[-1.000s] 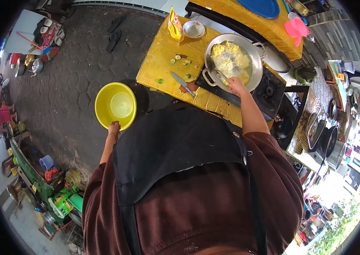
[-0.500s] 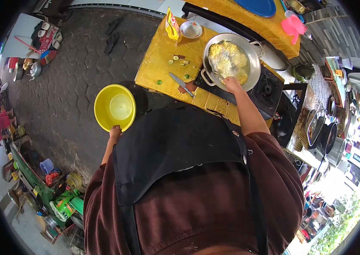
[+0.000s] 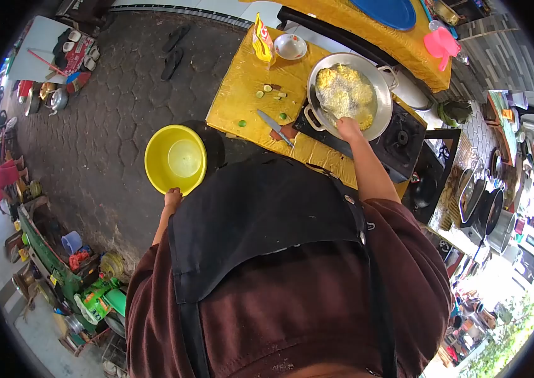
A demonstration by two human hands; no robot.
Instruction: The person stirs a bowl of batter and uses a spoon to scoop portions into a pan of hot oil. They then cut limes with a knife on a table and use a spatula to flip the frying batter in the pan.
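Observation:
My left hand (image 3: 172,199) is closed on the near rim of a yellow plastic basin (image 3: 157,157), with nothing visible inside it. The basin is held over the dark paved floor, to the left of the table. On the right, a wide metal pan (image 3: 380,104) with two loop handles stands on the black stove. Yellow-white food (image 3: 346,88) covers much of its inside. Over the pan's near edge, my right hand (image 3: 349,129) is closed round a thin metal utensil (image 3: 329,116). Its head is lost in the food, so its exact kind does not show.
On the yellow-covered table (image 3: 232,94) lie a knife (image 3: 273,126) and several cut green limes (image 3: 267,88). A yellow packet (image 3: 262,41) and a white bowl (image 3: 290,46) stand at its far edge. A burner (image 3: 403,137) of the stove is right of the pan.
The whole view has shifted slightly, moving the table, pan and basin a little rightward in the picture. Both hands keep their grips; the right hand stays at the pan's near edge.

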